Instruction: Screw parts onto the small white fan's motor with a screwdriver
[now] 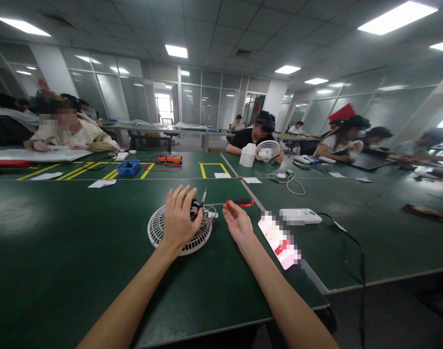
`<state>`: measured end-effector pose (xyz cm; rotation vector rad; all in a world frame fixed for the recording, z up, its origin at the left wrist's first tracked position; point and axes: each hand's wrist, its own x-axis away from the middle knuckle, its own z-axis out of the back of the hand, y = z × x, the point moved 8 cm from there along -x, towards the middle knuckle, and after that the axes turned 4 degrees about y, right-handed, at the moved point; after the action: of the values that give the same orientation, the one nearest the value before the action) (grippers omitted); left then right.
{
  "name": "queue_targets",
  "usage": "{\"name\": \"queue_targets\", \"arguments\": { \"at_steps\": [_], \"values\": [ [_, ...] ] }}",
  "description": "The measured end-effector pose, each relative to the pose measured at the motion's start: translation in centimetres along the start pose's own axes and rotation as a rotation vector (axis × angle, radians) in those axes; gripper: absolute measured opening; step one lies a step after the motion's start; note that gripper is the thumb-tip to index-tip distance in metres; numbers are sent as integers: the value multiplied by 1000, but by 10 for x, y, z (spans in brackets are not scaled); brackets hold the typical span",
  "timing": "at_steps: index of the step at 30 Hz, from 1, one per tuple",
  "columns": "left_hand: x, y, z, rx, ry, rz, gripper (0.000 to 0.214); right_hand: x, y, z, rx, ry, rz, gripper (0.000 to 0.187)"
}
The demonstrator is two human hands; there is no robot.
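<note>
A small white fan lies grille-down on the green table, its dark motor and some wiring exposed on top. My left hand reaches over it, fingers and thumb curved around the motor, which the hand partly covers. To the right, my right hand holds a screwdriver by its red and black handle, between thumb and fingertips, palm turned up. The screwdriver's thin shaft points left at the white part beside the motor; whether its tip touches a screw is too small to tell. A second slim tool stands tilted behind the motor.
A lit phone and a white power bank with a black cable lie at the right. Farther back are a blue bin, an orange multimeter and a white cable. Across the table, a person handles another fan.
</note>
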<state>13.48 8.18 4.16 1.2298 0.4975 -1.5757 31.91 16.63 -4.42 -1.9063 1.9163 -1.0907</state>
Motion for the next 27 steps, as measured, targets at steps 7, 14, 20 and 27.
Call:
{"name": "queue_targets", "arguments": {
  "at_steps": [7, 14, 20, 27],
  "values": [
    [11, -23, -17, 5, -68, 244, 66, 0, 3, 2, -26, 39, -9, 15],
    [16, -36, -18, -19, -82, 368, 68, -3, -2, 2, -8, 10, 11, 18],
    [15, -39, -15, 21, -78, 430, 68, -3, 1, 2, -14, 19, -3, 15],
    [18, -46, -12, 81, -49, 534, 71, -1, -3, -2, 8, -33, 11, 19]
  ]
}}
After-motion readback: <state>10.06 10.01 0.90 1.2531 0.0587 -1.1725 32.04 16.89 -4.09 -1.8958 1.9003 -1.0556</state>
